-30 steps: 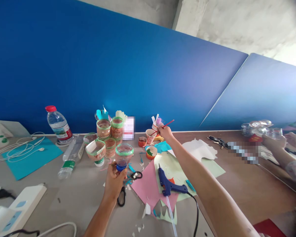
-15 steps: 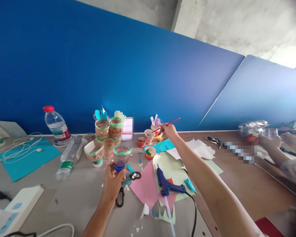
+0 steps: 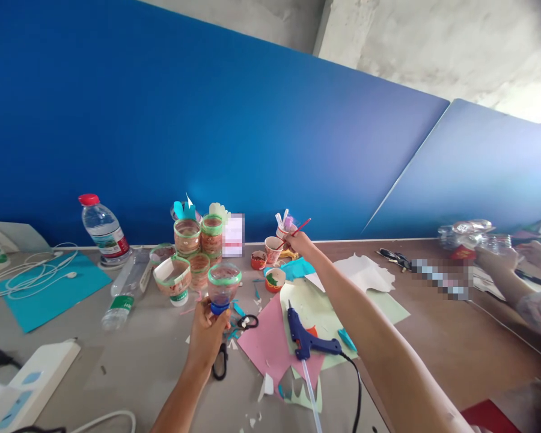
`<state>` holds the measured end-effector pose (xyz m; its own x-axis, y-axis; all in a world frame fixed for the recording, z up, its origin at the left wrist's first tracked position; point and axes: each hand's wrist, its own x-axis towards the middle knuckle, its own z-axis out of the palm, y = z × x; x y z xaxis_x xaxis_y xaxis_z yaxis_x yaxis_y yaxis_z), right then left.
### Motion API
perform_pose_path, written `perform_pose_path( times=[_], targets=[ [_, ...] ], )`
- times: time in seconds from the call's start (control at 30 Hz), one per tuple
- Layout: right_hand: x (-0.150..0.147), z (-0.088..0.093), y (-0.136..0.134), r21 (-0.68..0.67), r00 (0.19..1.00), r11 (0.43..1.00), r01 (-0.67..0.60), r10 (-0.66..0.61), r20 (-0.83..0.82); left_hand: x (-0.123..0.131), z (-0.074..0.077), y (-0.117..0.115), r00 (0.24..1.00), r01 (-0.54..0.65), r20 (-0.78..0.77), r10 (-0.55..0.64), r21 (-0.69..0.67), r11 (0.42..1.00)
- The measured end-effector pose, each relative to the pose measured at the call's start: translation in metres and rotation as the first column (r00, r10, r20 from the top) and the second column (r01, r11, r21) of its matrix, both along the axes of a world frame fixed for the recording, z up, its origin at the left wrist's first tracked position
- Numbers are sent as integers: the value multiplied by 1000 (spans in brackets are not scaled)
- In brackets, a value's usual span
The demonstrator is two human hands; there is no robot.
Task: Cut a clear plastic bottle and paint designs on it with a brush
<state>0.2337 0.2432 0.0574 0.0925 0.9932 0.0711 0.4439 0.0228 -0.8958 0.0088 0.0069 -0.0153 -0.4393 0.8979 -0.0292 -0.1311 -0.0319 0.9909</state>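
Note:
My left hand (image 3: 210, 323) is closed around the blue cap end of a cut plastic bottle top (image 3: 224, 284), its wide mouth up and its rim painted green. My right hand (image 3: 299, 242) pinches a thin red paintbrush (image 3: 302, 225), whose tip points down into a paper cup (image 3: 274, 249). In front of that cup sits a small cup of green paint (image 3: 275, 279), and a small reddish-brown cup (image 3: 258, 260) is beside it. Left of the bottle top stand several stacked cut-bottle pieces (image 3: 198, 270) with green rims and brown paint.
A blue glue gun (image 3: 307, 337) with a cord lies on pink paper (image 3: 261, 331) and pale green sheets. Black-handled scissors (image 3: 220, 362) lie near my left wrist. At left are a water bottle (image 3: 103, 231), an empty bottle (image 3: 125, 291) and a power strip (image 3: 36, 385). Another person's hands (image 3: 500, 261) are far right.
My right hand has moved left with the paintbrush, and the brush's tip has gone into the paper cup. My left hand stays in place with the bottle top.

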Motion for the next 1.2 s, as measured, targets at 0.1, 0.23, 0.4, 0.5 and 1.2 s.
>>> perform_pose_path(
  times=[0.1,0.23,0.4,0.5,1.2],
  targets=[
    [4,8,3,28,999,999,22,-21,-35,0,1,1,1000,0,-12,0,3,1000],
    [14,20,6,63,995,996,57,-52,-84,-1,-1,1,999,-16,-46,15,0,1000],
    [18,21,5,85,993,992,97,-91,-72,-1,-2,0,998,-14,-65,13,-11,1000],
    [13,13,2,72,997,994,83,-82,-13,0,-2,0,999,-12,-40,12,-16,1000],
    [12,27,11,113,998,993,34,-39,48,-2,-1,0,998,-14,-62,14,10,1000]
  ],
)
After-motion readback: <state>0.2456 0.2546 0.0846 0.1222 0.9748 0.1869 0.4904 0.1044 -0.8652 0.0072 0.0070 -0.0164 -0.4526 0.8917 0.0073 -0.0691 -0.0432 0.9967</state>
